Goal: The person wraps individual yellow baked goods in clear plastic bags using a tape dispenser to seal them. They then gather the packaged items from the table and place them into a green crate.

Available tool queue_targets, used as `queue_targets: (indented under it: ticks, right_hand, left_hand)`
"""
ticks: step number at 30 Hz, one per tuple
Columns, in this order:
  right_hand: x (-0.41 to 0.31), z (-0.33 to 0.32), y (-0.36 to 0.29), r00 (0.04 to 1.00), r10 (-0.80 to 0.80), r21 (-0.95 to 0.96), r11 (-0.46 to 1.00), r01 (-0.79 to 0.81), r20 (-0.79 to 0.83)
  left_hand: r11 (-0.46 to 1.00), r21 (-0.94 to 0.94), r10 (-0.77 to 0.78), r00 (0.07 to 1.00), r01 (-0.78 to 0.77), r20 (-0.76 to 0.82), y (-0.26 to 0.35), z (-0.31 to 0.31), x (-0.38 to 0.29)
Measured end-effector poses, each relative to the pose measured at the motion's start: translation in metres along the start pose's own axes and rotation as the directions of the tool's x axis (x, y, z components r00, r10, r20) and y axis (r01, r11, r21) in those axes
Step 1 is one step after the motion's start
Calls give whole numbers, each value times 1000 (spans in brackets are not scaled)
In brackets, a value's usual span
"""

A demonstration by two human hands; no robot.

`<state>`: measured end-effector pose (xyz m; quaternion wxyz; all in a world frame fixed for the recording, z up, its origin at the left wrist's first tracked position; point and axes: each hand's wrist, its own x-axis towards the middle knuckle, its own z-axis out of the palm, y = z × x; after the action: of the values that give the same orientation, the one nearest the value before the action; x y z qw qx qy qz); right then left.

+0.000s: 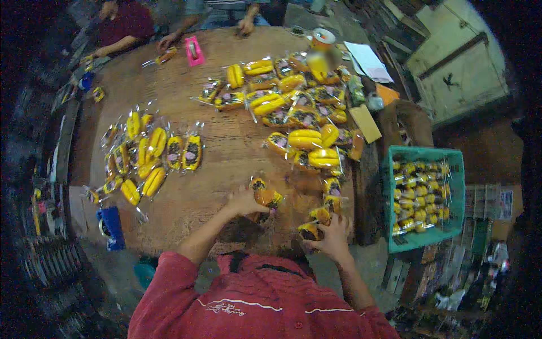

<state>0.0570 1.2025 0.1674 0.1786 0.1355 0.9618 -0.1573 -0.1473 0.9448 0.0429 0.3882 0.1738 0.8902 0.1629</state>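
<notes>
My left hand (246, 203) holds a wrapped bread roll (267, 196) with a dark topping just over the near part of the wooden table. To its right, my right hand (334, 237) grips another dark-topped roll (310, 232), with a further roll (320, 215) against the fingers. Beyond my hands lies a large heap of yellow bread rolls (305, 139) in clear plastic, some with dark topping and a pale label. A smaller group of wrapped rolls (157, 142) is spread on the table's left part.
A green plastic crate (461, 203) of wrapped rolls stands right of the table (228, 148). A blue tape dispenser (111, 229) is at the left near edge, a pink one (194, 51) at the far side. Papers (369, 62) lie far right. Co-workers sit across, one hand (168, 41) near a roll.
</notes>
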Motion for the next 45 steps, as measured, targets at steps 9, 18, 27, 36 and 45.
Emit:
queue_targets:
  ticks: [9, 18, 27, 36, 45]
  right_hand:
    - [-80, -41, 48, 892, -57, -131, 991, -2, -449]
    - [-155, -177, 231, 864, -260, -446, 894, 47, -431]
    - [-119, -264, 375, 796, -601, -431, 701, 567, 71]
    - [20, -202, 366, 580, -659, -252, 529, 810, 480]
    - [3, -137, 377, 564, -815, -419, 469, 777, 133]
  left_hand:
    - [954, 213, 256, 942, -210, -217, 72, -1, -79]
    - [646, 261, 731, 484, -717, -481, 364, -14, -37]
    - [485, 498, 849, 524, -719, -71, 542, 40, 105]
    - [623, 453, 740, 668, -638, -77, 531, 45, 115]
    - [657, 499, 704, 696, -565, -140, 525, 56, 109]
